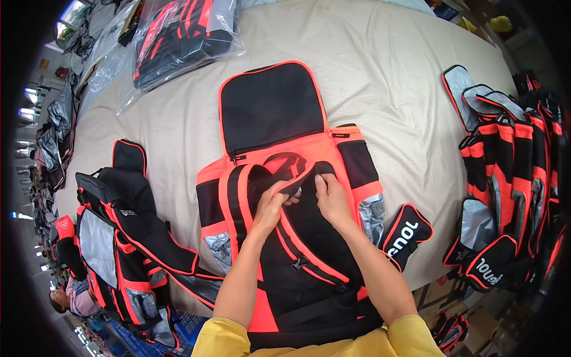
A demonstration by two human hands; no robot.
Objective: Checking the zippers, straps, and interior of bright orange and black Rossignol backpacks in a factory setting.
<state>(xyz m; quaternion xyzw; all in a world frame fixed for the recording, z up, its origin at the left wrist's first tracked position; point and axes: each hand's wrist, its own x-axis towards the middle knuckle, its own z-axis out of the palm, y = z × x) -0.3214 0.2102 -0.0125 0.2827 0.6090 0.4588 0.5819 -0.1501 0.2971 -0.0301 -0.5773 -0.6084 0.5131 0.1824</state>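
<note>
**Both hands at the top of an orange and black backpack**

The backpack (285,196) lies flat on the cloth-covered bench (392,77), straps upward, its lower end at the person's body and its flap open at the far end. At the pack's upper middle, the left hand (270,205) is closed on the black strap (297,184) near the carry handle, fingers curled around it. Just beside it, the right hand (332,199) pinches the same strap, thumb and fingers pressed together on the fabric. Both forearms reach across the pack's black back panel.

Left of the backpack, a second pack (128,238) of the same colours lies crumpled near the bench's edge. Right of the backpack, a row of stacked packs (511,172) stands along the bench's side. Beyond the backpack's open flap, to the far left, another pack sits inside a clear plastic bag (178,35).
</note>
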